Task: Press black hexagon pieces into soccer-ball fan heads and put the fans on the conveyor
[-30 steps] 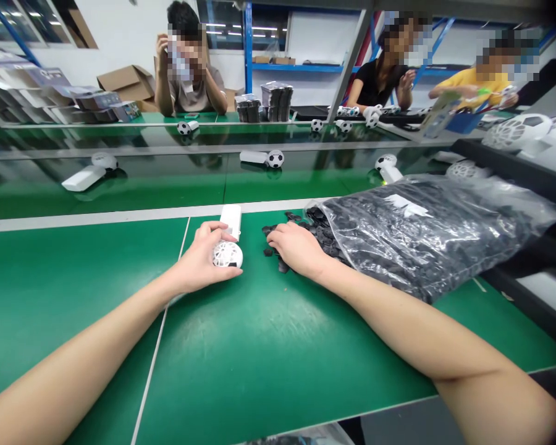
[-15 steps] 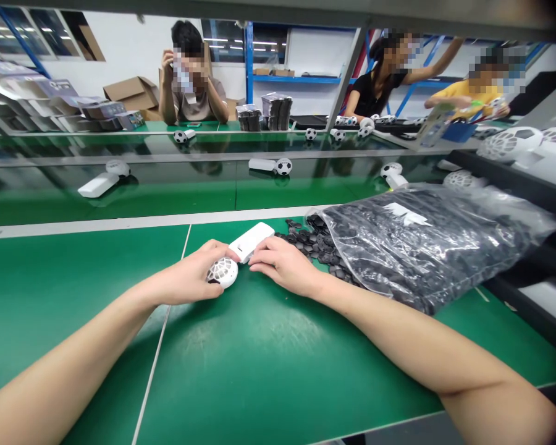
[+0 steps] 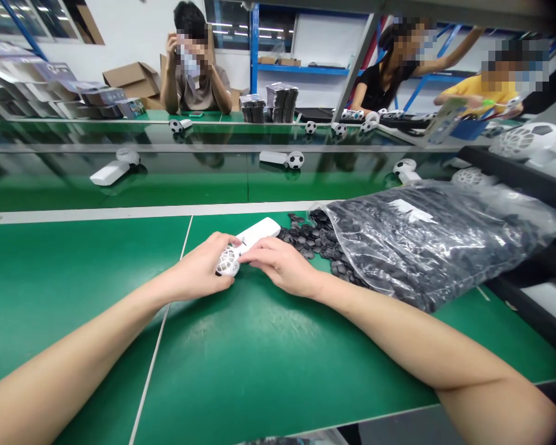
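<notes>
A white handheld fan (image 3: 262, 231) with a round, grille-covered head lies on the green worktop in front of me. My left hand (image 3: 207, 267) is wrapped around the fan's head from the left, thumb on the near side and fingers over the far side. From the right, my right hand (image 3: 278, 262) reaches the neck between head and handle. Its thumb and fingertips are pinched together there, and whatever they hold is too small to make out. Just right of the handle spreads a pile of small black discs (image 3: 322, 240), spilling from a clear plastic bag (image 3: 445, 247).
Beyond the worktop's white edge strip (image 3: 88, 213), a conveyor belt (image 3: 199, 185) carries more football-patterned fans (image 3: 295, 161). Black racks with fans (image 3: 526, 141) stand at the right. Several people sit across the line, near stacked boxes (image 3: 282, 104).
My right hand has moved left, its fingertips now at the fan's neck beside the head. My left hand has shifted slightly right with the fan's head, and the whole view has shifted a little.
</notes>
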### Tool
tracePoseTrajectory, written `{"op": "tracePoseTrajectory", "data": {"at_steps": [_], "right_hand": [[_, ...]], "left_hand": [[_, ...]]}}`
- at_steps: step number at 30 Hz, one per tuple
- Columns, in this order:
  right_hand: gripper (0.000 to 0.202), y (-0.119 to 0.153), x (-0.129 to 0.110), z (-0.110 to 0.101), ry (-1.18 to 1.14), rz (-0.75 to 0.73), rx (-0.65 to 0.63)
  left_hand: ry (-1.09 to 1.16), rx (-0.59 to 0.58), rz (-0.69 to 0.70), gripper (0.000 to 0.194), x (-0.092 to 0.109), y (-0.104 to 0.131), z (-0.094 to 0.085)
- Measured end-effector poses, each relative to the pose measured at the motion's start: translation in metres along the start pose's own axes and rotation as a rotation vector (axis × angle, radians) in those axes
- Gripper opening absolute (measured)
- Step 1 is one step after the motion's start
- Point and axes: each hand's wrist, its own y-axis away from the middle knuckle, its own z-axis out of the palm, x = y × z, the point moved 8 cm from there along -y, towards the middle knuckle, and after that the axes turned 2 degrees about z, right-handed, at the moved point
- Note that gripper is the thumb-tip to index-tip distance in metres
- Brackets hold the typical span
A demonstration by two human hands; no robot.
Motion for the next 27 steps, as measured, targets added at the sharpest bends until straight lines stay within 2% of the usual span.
{"op": "tracePoseTrajectory", "data": {"at_steps": [5,9,14,19,23,27], "right_hand": [[0.024,0.001,-0.020,0.007,0.189,-0.191,-0.015],[0.027,0.001,-0.021,0.009,0.187,-0.209,-0.023],[0.016,-0.001,-0.012,0.003,0.082,-0.112,0.042],[0.001,-0.001,-0.001,0.000,-0.034,0.089,0.093],[0.003,0.009,0.003,0.001,-0.088,0.257,0.114],[0.015,0.023,-0.008,0.008,-0.095,0.331,0.062]], "left_hand": [[0.009,0.045,0.067,0.055,0.008,0.001,0.003],[0.023,0.089,0.065,0.057,0.011,0.001,0.004],[0.040,0.119,0.027,0.042,0.016,0.002,0.003],[0.105,0.144,-0.020,0.043,0.015,0.002,0.003],[0.133,0.157,-0.069,0.046,0.009,0.001,0.003],[0.198,0.170,-0.091,0.045,0.004,0.001,0.003]]}}
